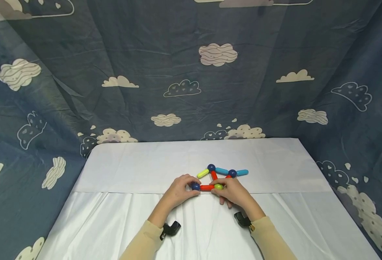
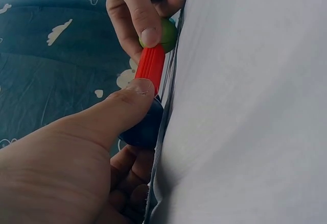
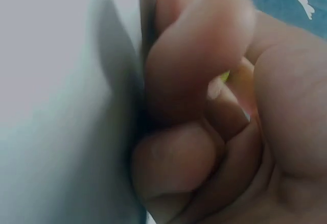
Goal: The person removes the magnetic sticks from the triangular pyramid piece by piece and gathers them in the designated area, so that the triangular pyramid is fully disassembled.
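Looks like a curtained-off recording booth: dark blue cloud-print fabric (image 1: 191, 105) hangs from nine through twelve to three o'clock around a worktop (image 1: 275, 162) draped in white cloth (image 1: 204, 231), with black wrist cameras (image 1: 172, 229) near six and five; what lies beyond is hidden

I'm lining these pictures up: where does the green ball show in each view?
Head: the green ball is below and right of centre, at the right end of the red rod.
Left wrist: upper middle, just above the red rod, partly covered.
Right wrist: mostly hidden; a small yellow-green patch right of centre is probably it.
Shared landmark: the right hand.
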Tool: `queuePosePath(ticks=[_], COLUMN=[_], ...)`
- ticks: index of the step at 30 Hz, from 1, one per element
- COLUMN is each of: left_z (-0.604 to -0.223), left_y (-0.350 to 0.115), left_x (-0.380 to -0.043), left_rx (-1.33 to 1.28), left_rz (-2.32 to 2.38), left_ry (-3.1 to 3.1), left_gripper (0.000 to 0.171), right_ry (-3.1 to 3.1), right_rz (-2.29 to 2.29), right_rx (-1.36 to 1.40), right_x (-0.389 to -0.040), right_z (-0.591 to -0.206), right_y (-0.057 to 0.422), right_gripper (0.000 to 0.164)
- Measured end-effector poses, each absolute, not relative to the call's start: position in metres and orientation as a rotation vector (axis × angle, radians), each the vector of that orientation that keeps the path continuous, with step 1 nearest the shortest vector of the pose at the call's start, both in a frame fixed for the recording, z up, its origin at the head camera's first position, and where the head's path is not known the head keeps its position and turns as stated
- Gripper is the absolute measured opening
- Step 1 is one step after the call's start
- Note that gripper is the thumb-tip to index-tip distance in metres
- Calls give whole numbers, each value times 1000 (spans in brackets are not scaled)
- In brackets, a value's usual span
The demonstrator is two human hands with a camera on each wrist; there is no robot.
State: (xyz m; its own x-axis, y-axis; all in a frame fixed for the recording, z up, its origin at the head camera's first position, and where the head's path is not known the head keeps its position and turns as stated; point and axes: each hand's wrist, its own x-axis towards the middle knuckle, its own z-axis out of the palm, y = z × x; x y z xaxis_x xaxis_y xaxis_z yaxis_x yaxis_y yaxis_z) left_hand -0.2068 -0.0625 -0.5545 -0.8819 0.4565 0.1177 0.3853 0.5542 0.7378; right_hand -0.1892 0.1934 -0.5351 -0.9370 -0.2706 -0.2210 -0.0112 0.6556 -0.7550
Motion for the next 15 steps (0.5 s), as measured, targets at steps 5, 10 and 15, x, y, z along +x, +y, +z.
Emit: queuePosePath(ticks=[5,10,15], left_z=[-552,-551,-552], left_y=[-63,-65,-70], left_x=[-206,-206,-208], left_rx=[689,655,637], left_rz=[1275,1328,1359], left_ry=[2662,2606,2547], left_gripper=[28,27,27], right_ry=[2569,2552,2527], right_rz=[-1180,-1205,-1216], right_rx=[-184,-195,-186], right_x=[-190,-190,-190], right_z=[-537,-537,-537], right_y=[193,192,192], right_gripper=[35,32,33])
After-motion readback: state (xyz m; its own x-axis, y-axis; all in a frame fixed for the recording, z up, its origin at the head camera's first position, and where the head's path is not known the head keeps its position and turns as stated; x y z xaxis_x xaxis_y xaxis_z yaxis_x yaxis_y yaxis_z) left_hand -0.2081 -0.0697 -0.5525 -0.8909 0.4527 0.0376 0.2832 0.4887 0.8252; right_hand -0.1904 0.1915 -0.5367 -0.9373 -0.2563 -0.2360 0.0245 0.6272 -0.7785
